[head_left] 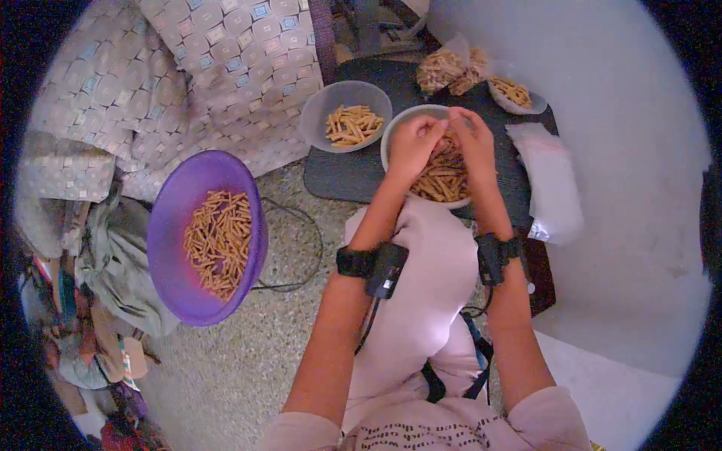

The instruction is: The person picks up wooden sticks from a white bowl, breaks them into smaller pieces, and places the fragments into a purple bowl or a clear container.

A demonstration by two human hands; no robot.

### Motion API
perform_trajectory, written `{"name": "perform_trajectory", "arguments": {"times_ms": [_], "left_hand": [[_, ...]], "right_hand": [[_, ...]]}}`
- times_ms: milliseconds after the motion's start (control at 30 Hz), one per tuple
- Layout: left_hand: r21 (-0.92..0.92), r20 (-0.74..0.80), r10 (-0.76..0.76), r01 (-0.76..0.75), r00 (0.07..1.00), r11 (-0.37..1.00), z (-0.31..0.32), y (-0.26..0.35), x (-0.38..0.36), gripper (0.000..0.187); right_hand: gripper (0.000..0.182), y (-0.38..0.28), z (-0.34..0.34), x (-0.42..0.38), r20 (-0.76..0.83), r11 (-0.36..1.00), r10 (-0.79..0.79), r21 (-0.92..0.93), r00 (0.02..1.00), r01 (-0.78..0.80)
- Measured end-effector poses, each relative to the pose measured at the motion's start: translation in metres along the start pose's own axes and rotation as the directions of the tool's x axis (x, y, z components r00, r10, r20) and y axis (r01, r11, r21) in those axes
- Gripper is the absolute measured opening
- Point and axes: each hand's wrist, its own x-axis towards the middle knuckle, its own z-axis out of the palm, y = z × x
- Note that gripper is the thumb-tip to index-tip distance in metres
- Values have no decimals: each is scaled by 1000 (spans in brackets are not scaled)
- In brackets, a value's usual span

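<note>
My left hand and my right hand are over a white bowl, fingertips almost meeting near its far side. Both hands have their fingers bent and pinched together; whatever is between them is too small to make out. Brown stick-shaped pieces fill the bowl below my hands, which hide part of them. Just left of it, a translucent bowl contains shorter, paler sticks.
On the floor at left is a purple basin with many brown sticks. Bagged sticks, a small bowl of sticks and a white plastic packet surround the black board's right side. A cable loops across the floor.
</note>
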Motion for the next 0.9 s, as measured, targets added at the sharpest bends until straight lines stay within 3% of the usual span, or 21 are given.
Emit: {"name": "perform_trajectory", "arguments": {"times_ms": [100, 333, 400, 533, 633, 700, 733, 800, 833, 900], "left_hand": [[-102, -85, 3, -12, 996, 995, 1, 5, 0, 20], [-137, -118, 94, -110, 988, 984, 1, 2, 2, 19], [-177, -80, 73, -86, 994, 980, 1, 3, 2, 19], [-325, -29, -50, 38, 998, 945, 5, 5, 0, 19], [-22, -106, 13, -16, 994, 1000, -4, 9, 0, 21], [-147, -178, 61, -88, 982, 985, -4, 0, 4, 22], [-208, -215, 80, -126, 973, 970, -3, -5, 5, 22], [-334, -345, -34, -89, 938, 939, -4, 11, 0, 22], [-395, -402, -96, -78, 911, 915, -5, 19, -2, 22], [-410, -422, -80, -111, 903, 905, -8, 20, -2, 27]], "right_hand": [[27, 2, -3, 1, -20, 951, 44, 308, 999, -35], [23, 2, -5, 1, 31, 973, -61, 226, 998, 53], [22, 2, -3, 3, 3, 972, -126, 200, 992, 123], [23, 0, -3, 2, 67, 974, -39, 227, 997, 23], [24, 3, -3, 3, 133, 971, -23, 238, 991, -9], [25, 6, 2, 3, 147, 975, -37, 221, 988, 3], [26, 4, 2, 2, 153, 990, -71, 134, 986, 50], [28, 5, 5, 0, 174, 988, -139, -38, 975, 148], [29, 5, 7, -1, 251, 983, -78, -144, 965, 116], [32, 6, 11, -3, 380, 932, 69, -355, 922, 76]]}}
